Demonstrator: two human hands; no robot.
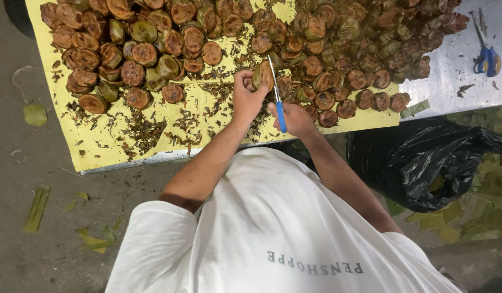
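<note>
My left hand (244,96) grips a small leaf-wrapped bundle (261,75) and holds it just above the yellow sheet (99,146). My right hand (296,118) is closed on blue-handled scissors (278,104). Their blades point away from me and lie against the right side of the bundle. Both hands sit close together at the sheet's near edge, in a gap between two piles. Brown, round leaf-wrapped bundles (137,54) fill the left pile, and greener ones (348,49) fill the right pile.
Dry leaf trimmings (145,130) litter the yellow sheet near its front edge. A second pair of blue scissors (487,59) lies on the metal tabletop (457,81) at far right. A black plastic bag (424,163) sits on the floor right of me, with green leaf scraps (37,209) around.
</note>
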